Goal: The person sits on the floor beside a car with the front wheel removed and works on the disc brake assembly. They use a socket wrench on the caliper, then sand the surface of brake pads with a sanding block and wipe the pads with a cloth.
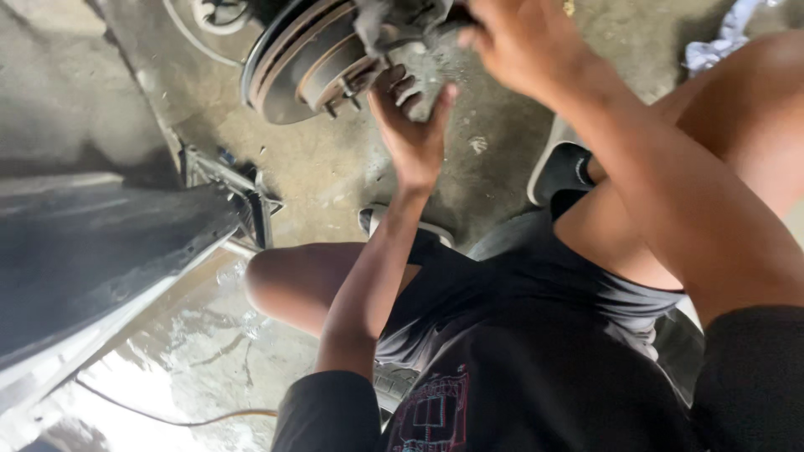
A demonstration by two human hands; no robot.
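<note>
While the person is squatting on the concrete floor [335,180] beside the dark car body [92,251], both hands are working at the exposed wheel hub at the top of the view. The left hand [412,125] is reaching up from below, its fingers [400,88] curling around the underside of the grey brake caliper [394,25] that is sitting against the brake disc [289,63]. The right hand [515,38] is coming in from above and to the right, fingers bent and pressing on the caliper's upper end; how firmly it is gripping cannot be told, since the hand is blurred and partly hiding the part. The disc is facing left and slightly down, with its wheel studs [343,99] sticking out from the hub face just beside the left hand's fingertips. A jack stand [243,197] is standing under the car sill, near the person's left knee [280,280]. A crumpled pale rag [724,38] is lying on the floor well off to the right, behind the right leg.
</note>
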